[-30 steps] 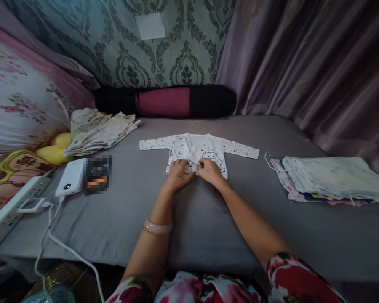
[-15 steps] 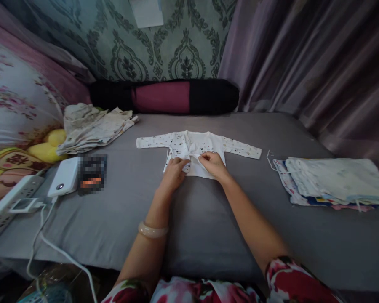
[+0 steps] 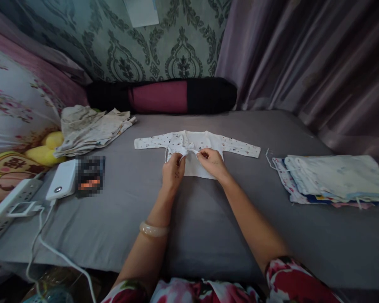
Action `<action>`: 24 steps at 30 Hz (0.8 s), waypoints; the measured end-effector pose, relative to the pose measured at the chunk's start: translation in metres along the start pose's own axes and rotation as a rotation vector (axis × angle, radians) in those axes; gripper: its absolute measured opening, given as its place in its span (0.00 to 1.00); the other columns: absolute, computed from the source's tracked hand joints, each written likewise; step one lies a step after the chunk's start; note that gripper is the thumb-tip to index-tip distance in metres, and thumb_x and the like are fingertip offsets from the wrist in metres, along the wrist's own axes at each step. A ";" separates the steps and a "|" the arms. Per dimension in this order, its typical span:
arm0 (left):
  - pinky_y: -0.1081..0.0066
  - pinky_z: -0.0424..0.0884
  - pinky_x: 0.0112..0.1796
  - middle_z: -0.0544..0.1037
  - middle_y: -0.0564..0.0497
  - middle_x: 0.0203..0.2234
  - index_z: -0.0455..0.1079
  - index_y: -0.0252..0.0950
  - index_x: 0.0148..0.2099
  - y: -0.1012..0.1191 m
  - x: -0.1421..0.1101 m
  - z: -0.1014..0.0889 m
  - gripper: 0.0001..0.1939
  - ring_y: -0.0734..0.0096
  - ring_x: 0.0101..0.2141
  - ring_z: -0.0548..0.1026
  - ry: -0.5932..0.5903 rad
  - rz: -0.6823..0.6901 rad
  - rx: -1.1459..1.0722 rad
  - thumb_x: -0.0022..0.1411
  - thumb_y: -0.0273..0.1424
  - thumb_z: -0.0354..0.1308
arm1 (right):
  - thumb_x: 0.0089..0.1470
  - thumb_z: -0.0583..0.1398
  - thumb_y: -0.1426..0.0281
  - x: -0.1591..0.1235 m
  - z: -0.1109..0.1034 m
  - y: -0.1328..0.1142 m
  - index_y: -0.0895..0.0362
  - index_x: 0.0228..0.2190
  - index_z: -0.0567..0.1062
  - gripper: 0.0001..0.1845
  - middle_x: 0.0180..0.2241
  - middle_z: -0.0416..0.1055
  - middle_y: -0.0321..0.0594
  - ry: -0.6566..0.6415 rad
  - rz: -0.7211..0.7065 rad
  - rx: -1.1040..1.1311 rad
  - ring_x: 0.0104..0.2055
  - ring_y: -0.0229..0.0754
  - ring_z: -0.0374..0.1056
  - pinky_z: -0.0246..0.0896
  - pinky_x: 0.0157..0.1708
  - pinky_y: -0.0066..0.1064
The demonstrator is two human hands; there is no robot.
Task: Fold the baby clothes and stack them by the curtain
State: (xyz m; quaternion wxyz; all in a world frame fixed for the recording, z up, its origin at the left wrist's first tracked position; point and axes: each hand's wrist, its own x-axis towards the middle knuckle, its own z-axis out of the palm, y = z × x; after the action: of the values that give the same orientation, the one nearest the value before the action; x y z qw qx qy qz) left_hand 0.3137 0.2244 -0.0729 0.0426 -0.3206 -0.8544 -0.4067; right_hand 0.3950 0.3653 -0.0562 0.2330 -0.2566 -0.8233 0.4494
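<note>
In the head view, the small white shirt [image 3: 192, 168] lies in the middle of the gray sheet [image 3: 205, 223], its 2 sleeves spread left and right. Your left hand [image 3: 173, 170] pinches white cloth at its front, and your right hand [image 3: 212, 163] pinches more just to the right, with a strip of white between your 2 hands. To the right sits a folded clothes stack [image 3: 337, 174]; far left, rumpled clothes [image 3: 91, 130]; at the far edge, 1 black-and-maroon roll [image 3: 159, 97].

— What backs the room?
— A green damask-patterned wall [image 3: 158, 52], a white sheet of paper [image 3: 142, 12] on it, behind a grey-covered surface [image 3: 113, 219].
— And at right?
— A mauve curtain [image 3: 262, 46] hangs in deep folds, the light dim and cool.
</note>
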 end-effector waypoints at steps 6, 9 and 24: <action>0.72 0.67 0.38 0.73 0.49 0.35 0.74 0.38 0.40 0.006 -0.006 0.006 0.11 0.70 0.34 0.72 -0.292 0.169 0.055 0.66 0.35 0.51 | 0.54 0.58 0.70 -0.003 -0.002 -0.006 0.57 0.30 0.78 0.08 0.30 0.76 0.37 -0.029 -0.016 -0.061 0.34 0.39 0.70 0.61 0.38 0.28; 0.71 0.68 0.41 0.72 0.47 0.37 0.74 0.37 0.42 0.010 -0.007 0.009 0.13 0.68 0.38 0.72 -0.387 0.214 0.089 0.67 0.30 0.47 | 0.54 0.58 0.70 -0.004 -0.003 -0.008 0.56 0.31 0.78 0.08 0.31 0.77 0.38 -0.056 -0.016 -0.085 0.36 0.39 0.71 0.61 0.39 0.27; 0.64 0.67 0.45 0.75 0.43 0.36 0.76 0.34 0.40 0.014 -0.009 0.007 0.15 0.61 0.41 0.71 -0.435 0.264 0.265 0.64 0.28 0.47 | 0.57 0.55 0.68 -0.011 0.006 -0.008 0.57 0.31 0.77 0.11 0.29 0.75 0.36 -0.204 -0.096 -0.143 0.31 0.37 0.67 0.58 0.34 0.25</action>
State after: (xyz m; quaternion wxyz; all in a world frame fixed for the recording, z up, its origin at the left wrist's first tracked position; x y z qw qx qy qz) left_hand 0.3302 0.2308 -0.0715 -0.0476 -0.5002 -0.8401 -0.2041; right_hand 0.3975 0.3510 -0.0543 0.1505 -0.1859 -0.8840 0.4016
